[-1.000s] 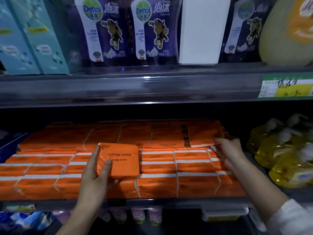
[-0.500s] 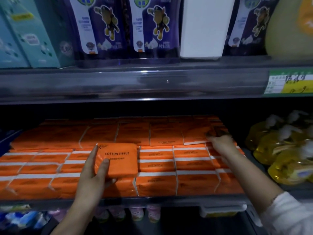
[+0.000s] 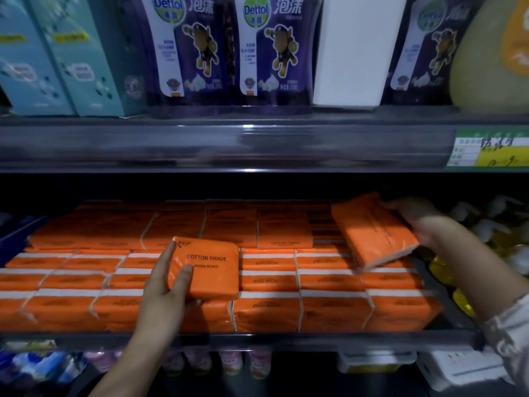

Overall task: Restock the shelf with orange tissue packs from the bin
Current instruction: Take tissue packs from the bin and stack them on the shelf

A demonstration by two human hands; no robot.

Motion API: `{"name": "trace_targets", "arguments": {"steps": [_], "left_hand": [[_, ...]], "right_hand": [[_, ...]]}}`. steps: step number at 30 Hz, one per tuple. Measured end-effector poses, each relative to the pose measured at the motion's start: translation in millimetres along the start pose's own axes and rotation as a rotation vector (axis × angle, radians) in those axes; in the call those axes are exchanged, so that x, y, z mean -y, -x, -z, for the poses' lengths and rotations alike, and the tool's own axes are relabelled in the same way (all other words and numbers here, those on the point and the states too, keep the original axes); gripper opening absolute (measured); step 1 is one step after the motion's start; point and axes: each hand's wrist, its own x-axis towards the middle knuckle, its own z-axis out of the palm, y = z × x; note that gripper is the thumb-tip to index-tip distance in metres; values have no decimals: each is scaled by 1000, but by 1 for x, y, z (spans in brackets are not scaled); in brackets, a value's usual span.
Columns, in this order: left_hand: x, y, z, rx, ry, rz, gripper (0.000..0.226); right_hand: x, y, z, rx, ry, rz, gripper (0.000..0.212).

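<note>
1. My left hand (image 3: 169, 293) clamps a "COTTON TISSUE" pack (image 3: 206, 269) at its left edge, thumb on the printed face and fingers wrapped behind, holding it upright just in front of the stacked rows.

2. My right hand (image 3: 429, 227) grips a second orange pack (image 3: 372, 229) by its right side, tilted and lifted over the right end of the stock, apparently clear of the packs under it; the blur there makes any contact hard to judge.

3. The shelf (image 3: 257, 338) already carries stacked orange packs (image 3: 269, 282) in several layers from its near lip to the dark far end, so restocking looks well advanced. The two packs in hand remain unplaced, and the only gap I can see is at the far right, under the tilted pack.

4. The bin is out of frame, so how many packs remain I cannot tell.

5. The far rows fade into shadow beneath the upper shelf. Yellow bottles (image 3: 446, 267) at right are blurred, goods below the shelf are indistinct, and my right sleeve (image 3: 512, 333) is cut off at the frame edge.
</note>
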Motion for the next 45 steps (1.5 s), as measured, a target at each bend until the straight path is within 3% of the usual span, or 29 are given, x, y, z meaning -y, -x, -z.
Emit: {"name": "trace_targets", "arguments": {"steps": [3,6,10,14,15,20,24,30,35,40,45], "left_hand": [[-5,1,-2,-14,41,17,46],[-7,2,-7,-6,78,27,48],[-7,5,-12,28,61,18,50],[-4,7,-13,62,34,15,49],[-3,8,-14,66,40,17,49],[-2,10,-18,76,56,22,48],[-1,9,-18,76,48,23,49],[2,9,-19,79,55,29,49],[4,9,-17,78,64,36,49],[5,8,-17,77,62,53,50],[4,8,-16,82,69,70,50]], "right_hand": [[9,4,-3,311,446,90,45],[11,4,-12,493,675,112,63],[11,6,-23,384,885,220,75],[-2,17,-16,379,1033,116,128],[-6,20,-13,382,1098,122,133],[-29,25,-3,252,1296,46,108],[-35,18,-2,140,1099,42,81],[-33,7,-20,157,1021,146,98],[-41,4,-22,-49,971,83,114],[-45,13,-19,-87,575,-55,86],[-43,14,-26,-51,474,-53,77]]}}
